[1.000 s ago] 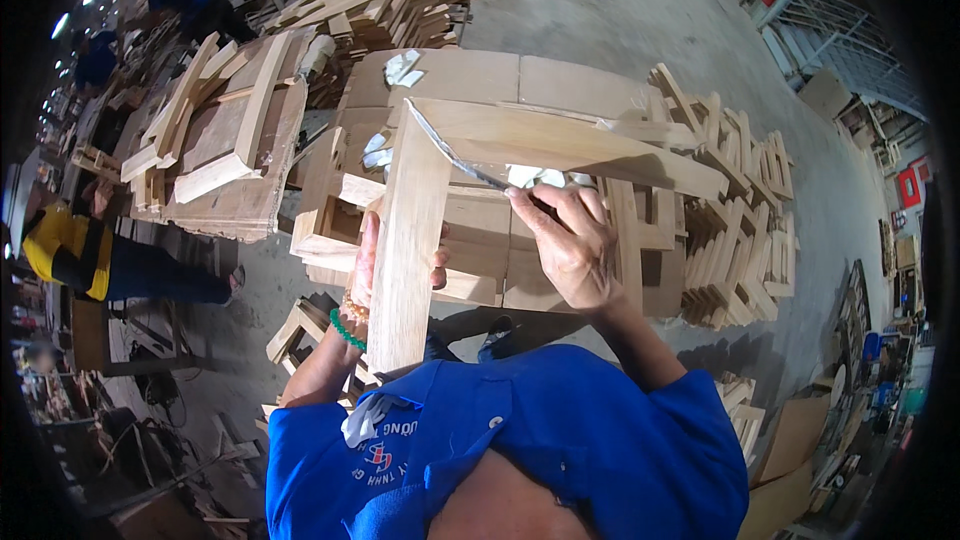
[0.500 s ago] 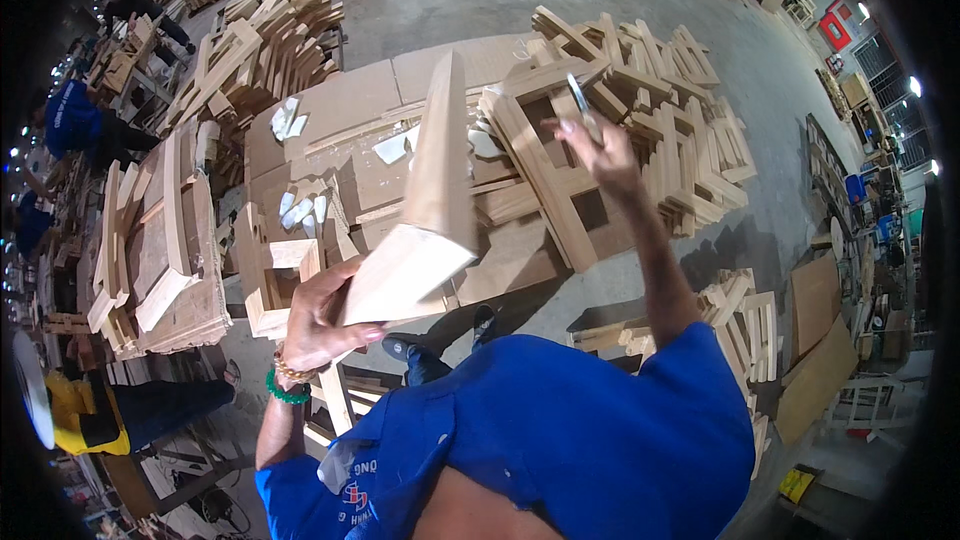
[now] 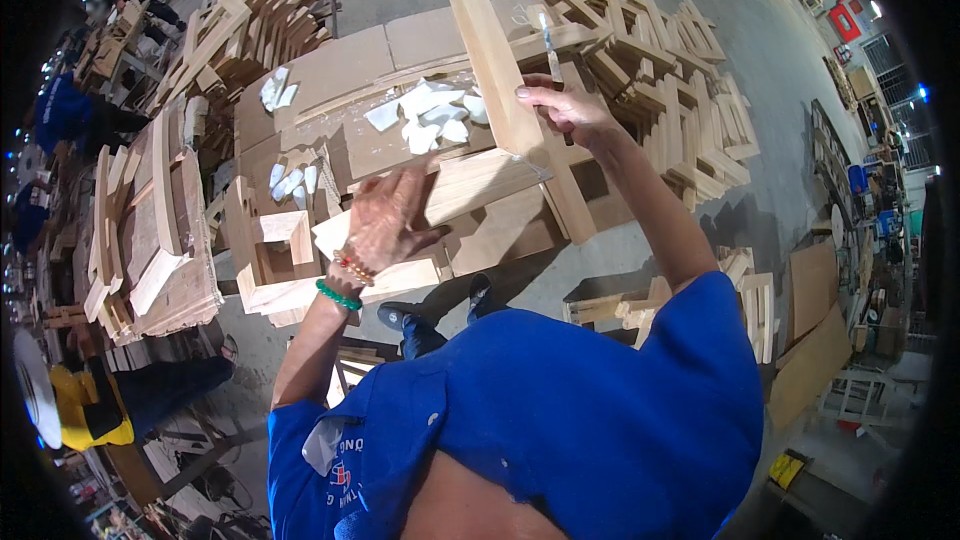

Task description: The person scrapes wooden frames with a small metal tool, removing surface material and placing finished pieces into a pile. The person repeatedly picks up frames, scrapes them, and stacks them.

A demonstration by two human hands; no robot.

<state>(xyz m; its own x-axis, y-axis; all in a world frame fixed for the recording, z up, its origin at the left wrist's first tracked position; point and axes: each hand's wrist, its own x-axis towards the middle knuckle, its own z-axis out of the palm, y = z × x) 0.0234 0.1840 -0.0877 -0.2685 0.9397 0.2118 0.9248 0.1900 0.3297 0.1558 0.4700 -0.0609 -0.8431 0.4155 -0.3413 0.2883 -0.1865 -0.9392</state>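
An L-shaped wooden frame piece (image 3: 487,55) lies tilted over the cardboard-covered table (image 3: 350,65), one bar pointing away and the other running left from the corner joint. My right hand (image 3: 578,112) closes round a slim tool (image 3: 553,62) with a pale tip pointing away; its kind is unclear. Its thumb and fingertip reach the edge of the far-pointing bar. Over the left-running bar is my left hand (image 3: 385,215), slightly blurred, thumb spread from its stretched fingers. Whether it touches the wood is hard to see.
White scraps (image 3: 430,112) lie mid-table, with small white pieces (image 3: 293,183) at its left. Stacked wooden frames (image 3: 670,105) stand to the right, more frames (image 3: 265,15) at far left. A wooden frame (image 3: 300,290) sits at the near edge. Other people work at far left.
The L-shaped piece has been lowered and turned, its second bar now across the table. My left hand has left its end and moved right; my right hand has moved left to its edge.
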